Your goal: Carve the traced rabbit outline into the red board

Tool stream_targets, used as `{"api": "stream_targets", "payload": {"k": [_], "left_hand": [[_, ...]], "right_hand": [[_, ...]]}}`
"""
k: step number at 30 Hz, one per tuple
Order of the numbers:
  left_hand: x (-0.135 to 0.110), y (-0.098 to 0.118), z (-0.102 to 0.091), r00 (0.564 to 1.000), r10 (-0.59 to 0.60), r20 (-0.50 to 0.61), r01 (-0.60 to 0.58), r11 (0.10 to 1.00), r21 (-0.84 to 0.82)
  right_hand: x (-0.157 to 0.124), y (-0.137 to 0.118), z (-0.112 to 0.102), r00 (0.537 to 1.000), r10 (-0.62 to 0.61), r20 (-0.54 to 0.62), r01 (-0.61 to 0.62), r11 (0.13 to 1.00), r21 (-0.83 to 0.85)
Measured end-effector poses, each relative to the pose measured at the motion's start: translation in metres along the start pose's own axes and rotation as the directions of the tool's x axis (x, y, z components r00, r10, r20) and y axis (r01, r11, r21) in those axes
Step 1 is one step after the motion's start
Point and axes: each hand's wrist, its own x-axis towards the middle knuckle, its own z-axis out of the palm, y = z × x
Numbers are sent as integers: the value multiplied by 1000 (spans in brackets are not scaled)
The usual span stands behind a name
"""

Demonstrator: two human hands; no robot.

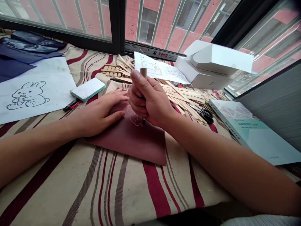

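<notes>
A dark reddish-brown sheet (131,147) lies flat on the striped cloth, with a pale rabbit outline (133,115) on its upper part. My right hand (151,99) is wrapped in a fist round an upright carving tool (143,72) with a wooden handle. The handle's top shows beside my thumb, and the dark lower end comes out below the fist, at the right side of the outline. Whether its tip touches the sheet, I cannot tell. My left hand (105,110) rests on the sheet's left side, fingers stretched out and holding nothing.
On the left are a paper with a rabbit drawing (30,95), a white-topped block (88,88) and a red-black pen (71,105). Thin wooden sticks (185,97), black scissors (206,115) and a white box (211,69) stand behind. A book (256,131) lies at right.
</notes>
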Motion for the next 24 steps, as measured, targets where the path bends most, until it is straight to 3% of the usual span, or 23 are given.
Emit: {"api": "stream_targets", "payload": {"k": [3,6,13,17,22,24], "left_hand": [[1,7,-3,996,23,83,-30,996,82],[3,14,-8,993,64,98,-74,993,96],[3,11,-6,991,20,133,-34,994,99],[1,3,-2,997,-24,73,14,992,127],[-4,8,-3,984,-177,5,172,962,214],[-5,11,-5,979,-201,-27,201,944,263]], "right_hand": [[-3,1,8,1000,-29,6,29,998,-55],[-4,4,14,999,-43,26,46,993,-111],[-3,0,11,946,93,312,-50,988,-145],[-3,-2,3,978,61,202,-59,998,-15],[0,7,6,996,26,-80,-32,996,-81],[1,7,7,997,64,-53,-67,996,-62]]}}
